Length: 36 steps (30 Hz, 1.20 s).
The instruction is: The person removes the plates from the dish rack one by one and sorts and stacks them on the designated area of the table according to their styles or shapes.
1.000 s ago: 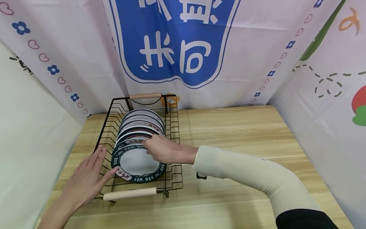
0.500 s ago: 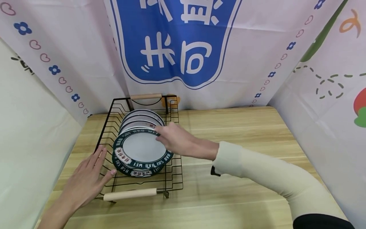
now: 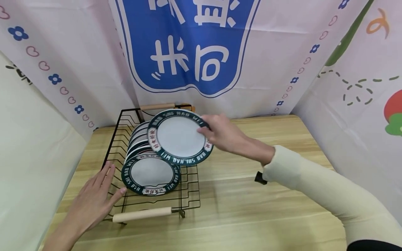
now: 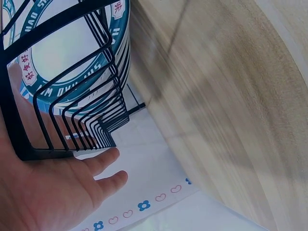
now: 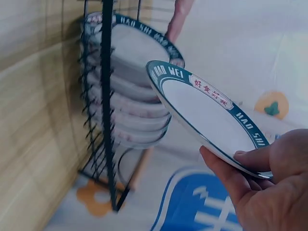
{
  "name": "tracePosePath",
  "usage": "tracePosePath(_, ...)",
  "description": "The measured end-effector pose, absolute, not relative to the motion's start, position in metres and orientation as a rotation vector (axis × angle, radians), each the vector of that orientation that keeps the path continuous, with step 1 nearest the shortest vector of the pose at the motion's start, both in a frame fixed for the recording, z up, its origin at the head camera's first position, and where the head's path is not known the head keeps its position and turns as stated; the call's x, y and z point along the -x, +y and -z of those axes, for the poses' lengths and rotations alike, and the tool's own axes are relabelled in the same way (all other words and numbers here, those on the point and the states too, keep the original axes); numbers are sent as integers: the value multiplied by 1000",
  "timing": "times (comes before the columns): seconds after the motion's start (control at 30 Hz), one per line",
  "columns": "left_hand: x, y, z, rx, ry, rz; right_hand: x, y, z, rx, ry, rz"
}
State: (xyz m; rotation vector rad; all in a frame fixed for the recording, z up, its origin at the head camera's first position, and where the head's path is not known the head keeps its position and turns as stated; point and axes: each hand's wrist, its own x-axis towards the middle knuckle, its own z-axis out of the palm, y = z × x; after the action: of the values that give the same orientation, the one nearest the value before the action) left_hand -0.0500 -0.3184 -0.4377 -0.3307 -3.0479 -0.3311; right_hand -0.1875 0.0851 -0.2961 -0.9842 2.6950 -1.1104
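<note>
Above the rack's back right part, my right hand point(image 3: 224, 134) pinches the rim of a plate point(image 3: 180, 137) with a white middle and a green lettered border. The right wrist view shows the thumb on the upper face of this plate point(image 5: 207, 115) and fingers beneath it. Several like plates point(image 3: 151, 172) stand in a row in the black wire dish rack point(image 3: 188, 198), leaning back. My left hand point(image 3: 94, 198) rests against the rack's left side, fingers straight and spread. In the left wrist view, the hand point(image 4: 62, 187) lies along the rack's wire side.
The rack has wooden handles at its front point(image 3: 142, 214) and back point(image 3: 157, 106). It stands on the left of a wood-grain table point(image 3: 251, 195). A printed cloth point(image 3: 267, 45) hangs behind, and more cloth walls stand at both sides.
My right hand has drawn one plate up out of the row and moved it right and back, clear of the others. The left hand has stayed at the rack's side.
</note>
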Motion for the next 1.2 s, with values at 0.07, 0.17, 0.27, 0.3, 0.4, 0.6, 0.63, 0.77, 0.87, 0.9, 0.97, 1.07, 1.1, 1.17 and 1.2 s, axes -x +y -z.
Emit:
tracePosePath(0.07, 50, -319, 438, 326, -3049, 339, 192, 99, 293, 919, 2716, 1107)
tracePosePath(0.17, 50, -320, 437, 320, -3052, 341, 199, 119, 290, 823, 2781, 1073)
tracePosePath(0.27, 49, -320, 438, 313, -3060, 349, 208, 141, 289, 741, 2855, 1028)
tracePosePath(0.3, 49, -321, 438, 311, -3061, 348, 211, 148, 289, 728, 2879, 1020)
tracePosePath(0.4, 48, -320, 438, 307, -3069, 361, 221, 172, 289, 689, 2962, 983)
tracePosePath(0.6, 48, -319, 437, 309, -3064, 373, 242, 224, 293, 562, 3090, 902)
tracePosePath(0.63, 48, -319, 437, 308, -3061, 374, 246, 232, 294, 535, 3099, 898)
tracePosePath(0.77, 48, -320, 438, 307, -3052, 371, 262, 267, 304, 396, 3093, 945)
tracePosePath(0.87, 48, -320, 438, 307, -3049, 372, 275, 293, 316, 266, 3080, 967)
tracePosePath(0.9, 48, -320, 438, 308, -3048, 373, 278, 301, 320, 221, 3074, 966)
tracePosePath(0.97, 48, -320, 438, 309, -3051, 378, 284, 319, 328, 137, 3059, 964)
tracePosePath(1.07, 49, -319, 439, 317, -3048, 381, 289, 345, 339, -5, 3020, 972)
tracePosePath(1.1, 49, -319, 439, 318, -3047, 381, 289, 352, 343, -54, 3000, 984)
tracePosePath(1.17, 49, -319, 439, 319, -3047, 381, 290, 367, 351, -164, 2945, 1033)
tracePosePath(1.2, 50, -319, 439, 321, -3047, 379, 290, 373, 355, -218, 2913, 1062)
